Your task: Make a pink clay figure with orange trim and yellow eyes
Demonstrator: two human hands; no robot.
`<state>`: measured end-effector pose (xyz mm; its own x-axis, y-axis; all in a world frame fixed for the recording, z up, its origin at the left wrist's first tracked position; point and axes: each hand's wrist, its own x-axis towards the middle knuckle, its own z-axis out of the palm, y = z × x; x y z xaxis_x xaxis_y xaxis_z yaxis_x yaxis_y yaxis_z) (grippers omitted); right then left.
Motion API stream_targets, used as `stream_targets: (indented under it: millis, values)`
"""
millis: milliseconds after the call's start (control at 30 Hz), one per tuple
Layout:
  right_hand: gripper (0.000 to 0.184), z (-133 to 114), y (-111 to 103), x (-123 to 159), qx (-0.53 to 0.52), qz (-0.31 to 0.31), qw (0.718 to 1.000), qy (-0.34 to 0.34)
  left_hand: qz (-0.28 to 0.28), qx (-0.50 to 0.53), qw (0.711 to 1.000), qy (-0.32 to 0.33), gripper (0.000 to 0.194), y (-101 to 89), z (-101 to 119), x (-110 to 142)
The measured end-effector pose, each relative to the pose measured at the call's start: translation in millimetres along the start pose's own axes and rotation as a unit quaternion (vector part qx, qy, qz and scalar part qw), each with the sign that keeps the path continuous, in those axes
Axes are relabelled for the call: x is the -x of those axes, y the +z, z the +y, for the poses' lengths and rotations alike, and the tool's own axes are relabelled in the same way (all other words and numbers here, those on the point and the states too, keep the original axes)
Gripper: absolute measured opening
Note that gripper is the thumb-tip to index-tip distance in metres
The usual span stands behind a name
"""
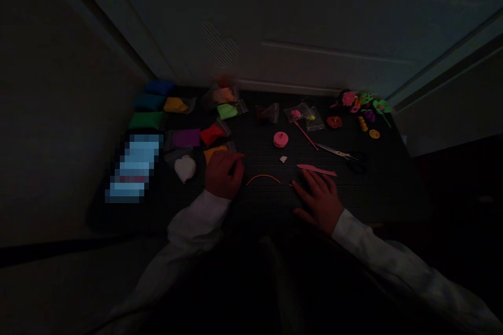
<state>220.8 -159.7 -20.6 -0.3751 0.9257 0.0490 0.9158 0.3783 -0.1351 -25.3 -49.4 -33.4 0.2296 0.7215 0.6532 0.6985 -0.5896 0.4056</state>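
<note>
My left hand (223, 174) is closed, fingers curled in, over the near end of an orange clay packet (215, 154); whether it holds anything I cannot make out. My right hand (320, 200) lies with fingers spread on the dark table, its fingertips just below a pink plastic clay knife (317, 170). A tiny pale speck is by its index fingertip. Between the hands a thin orange clay strand (263, 176) curves in an arc. Beyond it are a small white clay lump (283, 159) and a round pink clay piece (280, 140).
Scissors (334, 151) and a pink stick tool (306, 135) lie to the right. Finished-looking clay flowers (348, 98) stand at the back right. Bags of coloured clay, including white (184, 168) and purple (186, 138), fill the left, beside a lit, blurred screen (135, 167). The room is dim.
</note>
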Motion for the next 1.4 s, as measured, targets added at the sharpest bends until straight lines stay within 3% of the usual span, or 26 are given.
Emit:
stream_targets:
  millis: [167, 367, 500, 700, 933, 1033, 1167, 1300, 1400]
  values:
    - [0.043, 12.0, -1.4, -2.3, -0.043, 0.06, 0.997, 0.021, -0.015, 0.004, 1.0, 0.017, 0.017, 0.0, 1.5, 1.0]
    - [0.025, 11.6, -1.1, -12.8, -0.086, 0.098, 0.99, 0.046, -0.191, -0.017, 0.979, 0.068, 0.025, 0.7, 14.2, 8.0]
    - [0.022, -2.0, -1.7, -19.8, -0.079, 0.12, 0.987, 0.067, -0.241, -0.055, 0.968, 0.049, 0.032, -3.9, 19.4, 14.9]
    - [0.024, -22.3, -1.0, -39.0, -0.059, 0.121, 0.988, 0.071, -0.239, -0.078, 0.968, 0.0, 0.028, -12.0, 15.3, 23.2]
    - [0.016, -25.4, 5.0, -51.8, -0.074, 0.124, 0.987, 0.063, -0.267, -0.047, 0.962, -0.011, 0.02, -16.6, 12.8, 22.3]
    - [0.015, -25.3, 6.8, -50.7, -0.079, 0.134, 0.986, 0.062, -0.217, -0.071, 0.974, -0.01, 0.02, -22.6, 14.4, 16.9]
    - [0.016, -26.5, 6.7, -49.6, -0.088, 0.143, 0.984, 0.063, -0.135, -0.173, 0.973, -0.064, 0.029, -25.1, 11.9, 3.8]
    - [0.017, -26.3, 6.6, -49.1, -0.096, 0.153, 0.981, 0.066, -0.175, -0.195, 0.962, -0.072, 0.037, -13.5, -4.6, -7.2]
    - [0.017, -24.3, 8.6, -47.9, -0.1, 0.166, 0.979, 0.069, -0.185, -0.157, 0.968, -0.068, 0.032, -5.0, -18.0, -10.0]
